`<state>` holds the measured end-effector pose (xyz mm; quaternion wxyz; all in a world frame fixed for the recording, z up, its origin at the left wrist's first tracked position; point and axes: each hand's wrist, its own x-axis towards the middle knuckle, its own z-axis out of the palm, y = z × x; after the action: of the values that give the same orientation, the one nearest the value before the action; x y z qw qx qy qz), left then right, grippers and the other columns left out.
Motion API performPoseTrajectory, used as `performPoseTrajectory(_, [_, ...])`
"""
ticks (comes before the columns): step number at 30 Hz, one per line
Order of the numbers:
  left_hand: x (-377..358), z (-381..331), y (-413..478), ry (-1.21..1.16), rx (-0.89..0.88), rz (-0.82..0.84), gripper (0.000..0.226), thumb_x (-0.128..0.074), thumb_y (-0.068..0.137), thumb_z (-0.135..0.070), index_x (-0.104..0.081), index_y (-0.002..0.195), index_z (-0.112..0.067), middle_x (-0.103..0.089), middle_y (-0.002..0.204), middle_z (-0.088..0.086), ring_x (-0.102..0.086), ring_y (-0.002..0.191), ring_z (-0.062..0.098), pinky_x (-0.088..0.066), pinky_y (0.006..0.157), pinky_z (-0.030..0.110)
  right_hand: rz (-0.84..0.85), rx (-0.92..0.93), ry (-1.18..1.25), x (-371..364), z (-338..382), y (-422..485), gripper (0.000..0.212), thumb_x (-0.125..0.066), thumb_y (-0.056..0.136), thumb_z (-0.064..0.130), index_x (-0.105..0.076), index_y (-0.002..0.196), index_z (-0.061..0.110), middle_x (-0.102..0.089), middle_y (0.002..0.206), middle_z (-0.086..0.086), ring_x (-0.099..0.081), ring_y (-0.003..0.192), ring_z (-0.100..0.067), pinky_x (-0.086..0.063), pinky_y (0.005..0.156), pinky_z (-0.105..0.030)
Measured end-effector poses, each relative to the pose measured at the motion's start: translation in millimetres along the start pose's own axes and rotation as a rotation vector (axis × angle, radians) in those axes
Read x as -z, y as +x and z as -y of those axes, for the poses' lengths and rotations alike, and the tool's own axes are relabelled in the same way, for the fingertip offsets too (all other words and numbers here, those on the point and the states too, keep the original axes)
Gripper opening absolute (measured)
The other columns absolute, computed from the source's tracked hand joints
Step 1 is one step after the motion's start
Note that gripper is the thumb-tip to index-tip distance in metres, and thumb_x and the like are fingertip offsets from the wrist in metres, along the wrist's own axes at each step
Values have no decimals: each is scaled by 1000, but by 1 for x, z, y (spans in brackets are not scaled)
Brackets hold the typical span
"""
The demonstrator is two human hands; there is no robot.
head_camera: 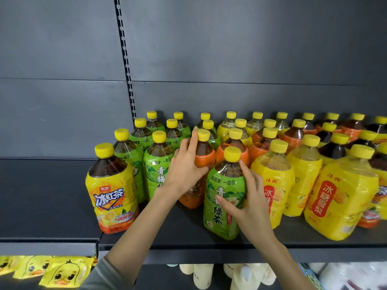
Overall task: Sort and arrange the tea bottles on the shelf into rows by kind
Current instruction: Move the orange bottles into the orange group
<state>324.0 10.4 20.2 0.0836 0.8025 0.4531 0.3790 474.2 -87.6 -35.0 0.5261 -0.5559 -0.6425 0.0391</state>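
All bottles stand with long axis vertical, yellow caps up, labels facing the camera, on a dark shelf (62, 195).

Held items: the left hand (184, 170) grips the orange bottle (206, 156) at its shoulder, fingers curled round it, index finger stretched up beside the cap. The right hand (251, 199) holds the green bottle (222, 208), thumb across the label, index finger reaching up to the shoulder, the other fingers hidden behind it. This green bottle is foremost, near the shelf's front edge, just right of and in front of the orange bottle. Whether its base rests on the shelf cannot be told.

Counts: six more green bottles (156, 170) stand left of the hands in two files of three. Two caps behind the orange bottle belong to bottles that are mostly hidden. One black-tea bottle (111, 191), yellow-labelled and dark-filled, stands alone at far left, just in front of the green files. Three pear bottles (343, 197), yellow-labelled with clear liquid, form the front right. Further orange bottles (266, 147) fill the rows behind them. The frame edge cuts off the right side, so their number cannot be fixed.

Lower tier: duck packets (62, 274) at left, pale bottles (202, 276) at centre.
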Motion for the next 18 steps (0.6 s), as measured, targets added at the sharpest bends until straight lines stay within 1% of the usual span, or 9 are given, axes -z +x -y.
performPoseTrajectory(2, [0, -1, -3, -15, -10, -68, 104, -74, 77, -32, -2, 152, -26, -41, 137, 10, -48, 119, 29, -45, 97, 46, -14, 5, -3, -1, 0, -1, 84, -66, 69, 54, -17, 136, 53, -29, 129, 15, -33, 114, 25, -38, 75, 4])
performPoseTrajectory(4, [0, 0, -5, -26, -5, -111, 105, -76, 75, -32, -6, 152, -27, -48, 130, 10, -54, 110, 27, -50, 90, 43, -27, 0, -1, -3, 0, -2, 85, -66, 70, 54, -15, 138, 55, -27, 129, 17, -34, 114, 23, -39, 73, 4])
performPoseTrajectory(7, [3, 0, -9, -60, 6, -153, 104, -77, 73, -36, -9, 151, -28, -54, 122, 9, -58, 101, 25, -53, 85, 40, -59, -3, -19, -7, 0, -5, 86, -63, 71, 58, -10, 138, 61, -25, 127, 24, -40, 111, 15, -42, 65, 2])
performPoseTrajectory(9, [5, -3, -11, -77, -10, -181, 102, -77, 73, -39, -11, 151, -29, -55, 122, 9, -59, 102, 24, -54, 85, 41, -94, -12, -61, -9, 1, -5, 86, -61, 71, 60, -8, 139, 59, -28, 130, 19, -43, 110, 5, -42, 59, 0])
performPoseTrajectory(11, [8, -8, -14, -68, -37, -209, 101, -76, 74, -41, -11, 151, -31, -54, 125, 9, -58, 105, 24, -54, 86, 40, -118, -15, -87, -10, 0, -6, 87, -61, 72, 60, -8, 141, 56, -30, 133, 13, -45, 112, -2, -40, 58, -1])
performPoseTrajectory(14, [18, -13, -20, -65, -46, -271, 101, -77, 74, -42, -12, 150, -32, -53, 128, 10, -56, 111, 25, -51, 87, 36, -112, -8, -87, -9, -3, -7, 86, -60, 72, 61, -7, 140, 57, -29, 134, 13, -42, 113, -1, -41, 61, -4])
performPoseTrajectory(16, [25, -11, -26, -70, -41, -311, 99, -76, 73, -46, -14, 150, -32, -54, 127, 9, -56, 111, 24, -47, 84, 30, -95, -12, -89, -9, -4, -6, 86, -58, 71, 63, -6, 139, 57, -28, 135, 14, -42, 114, -2, -41, 64, -4])
performPoseTrajectory(18, [32, -6, -37, -79, -44, -339, 99, -72, 71, -53, -15, 150, -36, -54, 128, 5, -56, 110, 18, -45, 83, 26, -90, -14, -86, -9, -5, -6, 87, -62, 73, 59, -7, 140, 54, -26, 135, 15, -41, 116, -2, -40, 66, -3])
